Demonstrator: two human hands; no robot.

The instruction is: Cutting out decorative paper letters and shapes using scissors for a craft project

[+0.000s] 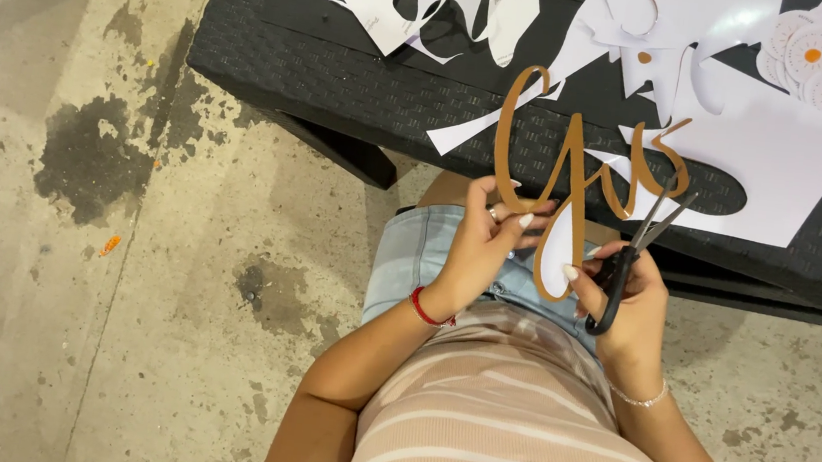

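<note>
The brown paper letter cutout (577,177) hangs in the air between the two hands, above the person's lap and just in front of the table edge. The left hand (485,248) pinches its lower left stem between thumb and fingers. The right hand (630,302) is closed around the black handles of the scissors (635,253), whose blades stand slightly parted at the cutout's right loop. Behind it, the black woven table (346,74) carries white paper scraps (413,0), a large white sheet (779,166) and round white stickers with orange centres (820,49). The cutout is thin, curly script, brown in front and white on one lower loop.
</note>
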